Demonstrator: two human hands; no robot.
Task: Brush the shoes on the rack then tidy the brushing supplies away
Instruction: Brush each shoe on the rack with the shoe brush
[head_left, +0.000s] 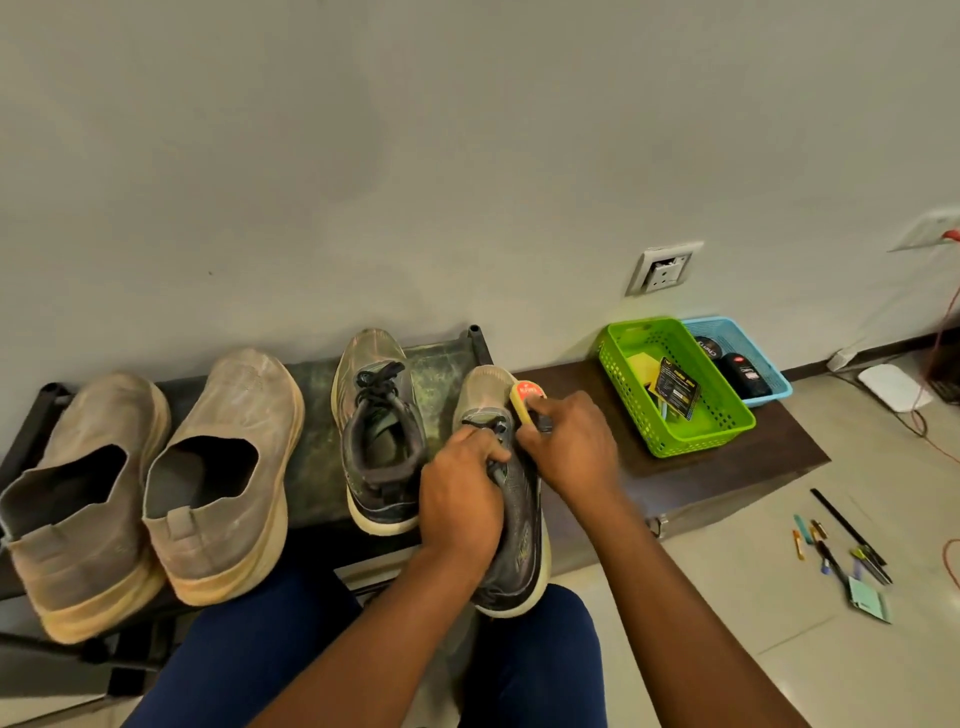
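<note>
A grey lace-up sneaker (522, 540) is lifted off the rack (311, 415), toe pointing away. My left hand (460, 499) grips it around the collar and laces. My right hand (566, 447) holds a yellowish shoe brush with a red label (523, 399) against the toe area of that sneaker. Its partner sneaker (376, 431) stands on the rack just to the left. Two tan slip-on shoes (83, 499) (228, 467) stand on the rack's left part.
A green basket (675, 395) with a yellow cloth and a dark packet sits on a brown board (727, 457) right of the rack. Behind it, a blue basket (743, 358) holds dark polish containers. Pens lie scattered on the floor (841, 551) at right. My knees are below.
</note>
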